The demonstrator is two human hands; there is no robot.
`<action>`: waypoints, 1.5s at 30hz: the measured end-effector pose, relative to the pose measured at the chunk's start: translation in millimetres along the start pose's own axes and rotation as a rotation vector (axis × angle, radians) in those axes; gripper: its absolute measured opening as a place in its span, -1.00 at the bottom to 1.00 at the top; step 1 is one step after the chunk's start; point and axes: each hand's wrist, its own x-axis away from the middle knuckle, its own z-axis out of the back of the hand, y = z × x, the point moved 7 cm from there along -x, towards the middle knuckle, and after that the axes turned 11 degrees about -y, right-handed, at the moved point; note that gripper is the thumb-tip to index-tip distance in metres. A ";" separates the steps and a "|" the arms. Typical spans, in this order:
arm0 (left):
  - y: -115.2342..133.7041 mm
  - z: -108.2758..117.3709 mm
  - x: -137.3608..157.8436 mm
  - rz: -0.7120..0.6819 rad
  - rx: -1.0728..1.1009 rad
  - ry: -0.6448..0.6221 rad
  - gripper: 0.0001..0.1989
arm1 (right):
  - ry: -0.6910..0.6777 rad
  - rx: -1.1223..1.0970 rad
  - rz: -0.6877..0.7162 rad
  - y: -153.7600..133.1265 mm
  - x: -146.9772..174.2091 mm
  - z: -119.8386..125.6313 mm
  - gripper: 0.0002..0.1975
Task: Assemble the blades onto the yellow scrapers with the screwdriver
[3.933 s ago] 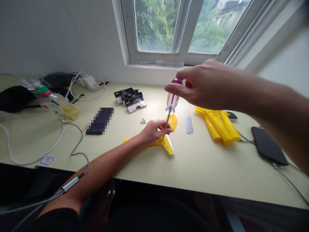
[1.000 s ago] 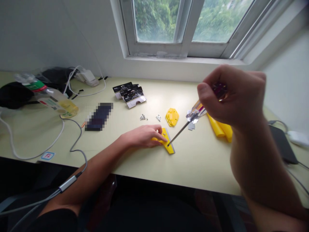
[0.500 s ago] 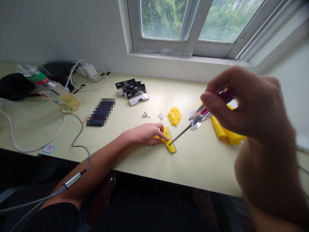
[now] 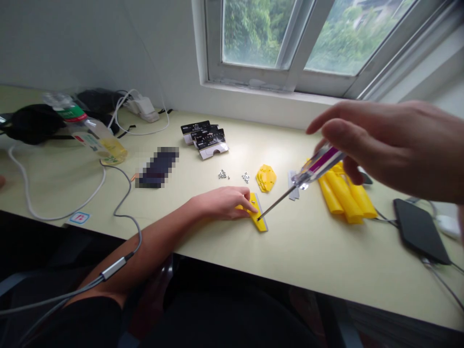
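Observation:
My left hand [image 4: 226, 203] lies on the table with its thumb and fingers pressing on a yellow scraper plate [image 4: 261, 224], which has a grey blade along one edge. A small screw sits in the plate near the fingertips. My right hand [image 4: 395, 145] holds the screwdriver [image 4: 314, 168] by its clear and purple handle, the fingers partly uncurled. The screwdriver slants down to the left, its tip at a second screw spot on the plate. Behind are stacked yellow plates [image 4: 266, 179], grey blades [image 4: 294, 186], small screws [image 4: 222, 174] and nuts [image 4: 245, 177].
Yellow tube-like handles [image 4: 344, 195] lie at the right, near a black phone [image 4: 420, 229] with cables. Black-and-white cardboard packs [image 4: 210, 142] stand at the back. A bottle [image 4: 96, 137] and a dark pixelated object [image 4: 157, 169] are on the left. A fingertip shows at the left edge.
My right hand has loosened from a curled grip to straighter fingers around the screwdriver handle. The view has shifted to the right; my left hand stays on the scraper plate.

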 end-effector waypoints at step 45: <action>-1.8 -1.4 -0.1 0.003 -0.027 -0.010 -0.75 | -0.158 -0.441 0.022 7.1 -4.1 -14.0 -0.50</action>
